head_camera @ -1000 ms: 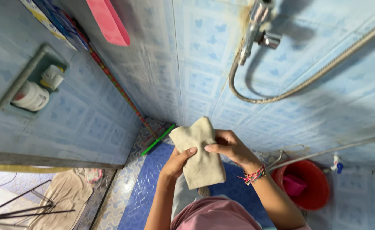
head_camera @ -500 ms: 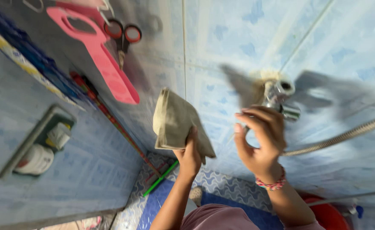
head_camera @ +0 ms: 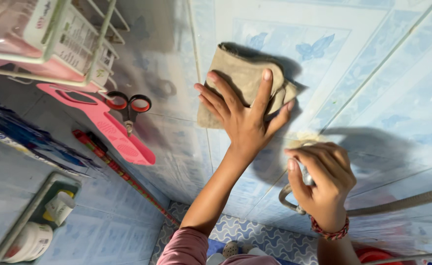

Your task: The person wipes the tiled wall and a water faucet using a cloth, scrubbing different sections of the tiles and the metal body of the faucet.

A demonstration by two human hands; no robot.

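Observation:
My left hand [head_camera: 245,115] presses a folded beige cloth [head_camera: 235,78] flat against the pale blue tiled wall [head_camera: 373,64], fingers spread over it. Below and to the right, my right hand [head_camera: 321,179] is closed around a metal tap [head_camera: 305,175] fixed to the wall, hiding most of it. A red bead bracelet sits on that wrist. A grey hose [head_camera: 412,198] runs from the tap off to the right.
A wire rack [head_camera: 73,44] with packets hangs at upper left. Red-handled scissors [head_camera: 129,105] and a pink plastic tool [head_camera: 103,122] hang on the corner wall. A recessed niche [head_camera: 39,221] holds small containers. A red bucket [head_camera: 373,256] stands below.
The view has tilted up the wall. My left hand raised the cloth and now presses it flat on the tiles. My right hand has closed over the tap.

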